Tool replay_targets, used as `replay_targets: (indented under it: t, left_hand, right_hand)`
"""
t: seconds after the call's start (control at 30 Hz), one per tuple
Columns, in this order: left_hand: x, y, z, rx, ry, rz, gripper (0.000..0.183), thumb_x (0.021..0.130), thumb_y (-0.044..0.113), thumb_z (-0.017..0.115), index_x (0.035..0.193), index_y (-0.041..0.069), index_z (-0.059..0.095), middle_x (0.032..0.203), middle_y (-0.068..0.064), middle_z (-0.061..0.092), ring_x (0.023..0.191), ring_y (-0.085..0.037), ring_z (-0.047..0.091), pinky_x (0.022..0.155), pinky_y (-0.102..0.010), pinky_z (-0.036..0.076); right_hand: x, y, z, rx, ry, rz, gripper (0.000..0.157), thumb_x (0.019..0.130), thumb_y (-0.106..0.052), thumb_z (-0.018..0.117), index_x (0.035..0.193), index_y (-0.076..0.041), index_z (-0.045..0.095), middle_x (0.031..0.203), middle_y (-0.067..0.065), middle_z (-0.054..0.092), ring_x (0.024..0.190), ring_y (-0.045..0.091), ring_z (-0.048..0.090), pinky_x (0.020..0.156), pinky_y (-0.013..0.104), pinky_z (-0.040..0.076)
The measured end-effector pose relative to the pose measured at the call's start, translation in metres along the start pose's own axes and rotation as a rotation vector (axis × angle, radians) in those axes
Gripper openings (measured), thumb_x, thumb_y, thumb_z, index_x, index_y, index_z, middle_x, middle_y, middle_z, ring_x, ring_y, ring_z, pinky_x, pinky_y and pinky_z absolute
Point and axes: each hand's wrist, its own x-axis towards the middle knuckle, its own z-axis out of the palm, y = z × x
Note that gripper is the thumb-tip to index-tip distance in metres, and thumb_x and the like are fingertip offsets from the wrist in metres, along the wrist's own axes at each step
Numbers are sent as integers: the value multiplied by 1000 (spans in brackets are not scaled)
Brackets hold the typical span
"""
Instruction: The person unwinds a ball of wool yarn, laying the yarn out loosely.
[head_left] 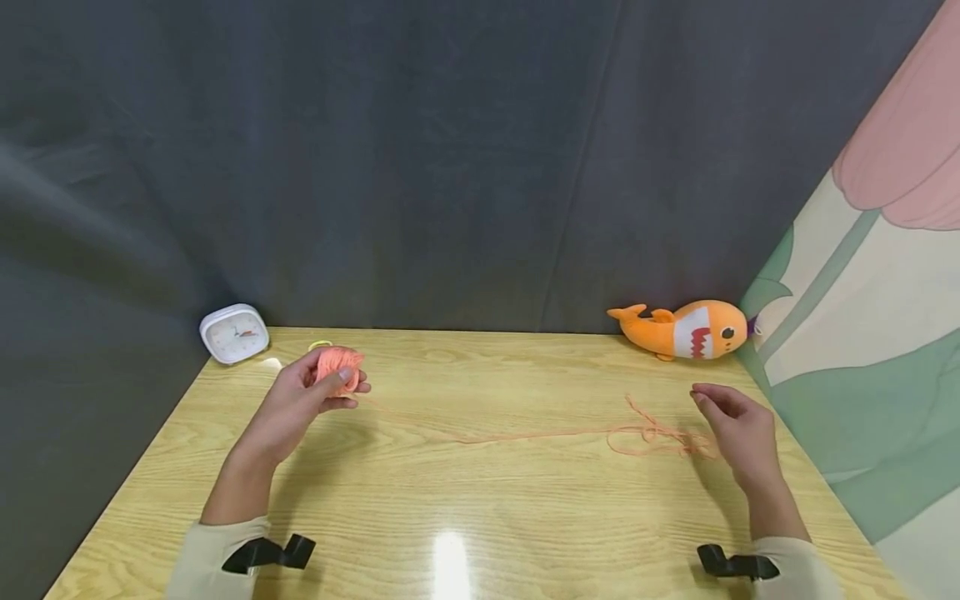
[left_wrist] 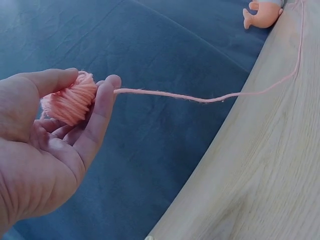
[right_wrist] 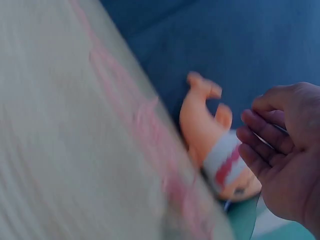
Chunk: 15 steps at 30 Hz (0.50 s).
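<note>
My left hand [head_left: 288, 408] holds a small ball of coral yarn [head_left: 340, 369] between thumb and fingers, raised over the left part of the table. From the ball a strand [left_wrist: 170, 95] leaves past the fingertips and runs right across the tabletop. It ends in a loose tangle of yarn [head_left: 660, 437] on the right side. Above and beside that tangle is my right hand [head_left: 742, 429], its fingers loosely bent and nothing showing between them. In the right wrist view the tangle [right_wrist: 150, 130] is blurred and lies apart from the fingers [right_wrist: 265, 135].
At the table's back right corner lies an orange plush shark [head_left: 652, 331]. A white clock [head_left: 235, 333] stands at the back left. Something yellow and curved [head_left: 320, 343] shows behind the yarn ball. A dark curtain [head_left: 450, 167] hangs along the back edge of the wooden table [head_left: 487, 500].
</note>
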Motion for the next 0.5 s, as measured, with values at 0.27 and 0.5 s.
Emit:
replay_targets:
  t: [0.27, 0.5]
  left_hand:
    - [0, 1, 4, 11, -1, -1, 49, 104, 28, 63, 141, -2, 51, 113, -3, 74, 101, -8, 75, 87, -24, 62]
    - [1, 3, 15, 10, -26, -6, 49, 104, 27, 64, 142, -2, 51, 111, -1, 76, 102, -9, 75, 89, -24, 61]
  right_hand:
    - [-6, -61, 46, 187, -105, -148, 35, 102, -20, 67, 125, 7, 67, 104, -22, 73, 95, -3, 68, 80, 9, 55]
    - [-9, -95, 103, 406, -247, -180, 34, 101, -16, 68, 124, 10, 66, 107, -10, 76, 102, 5, 71, 91, 14, 56]
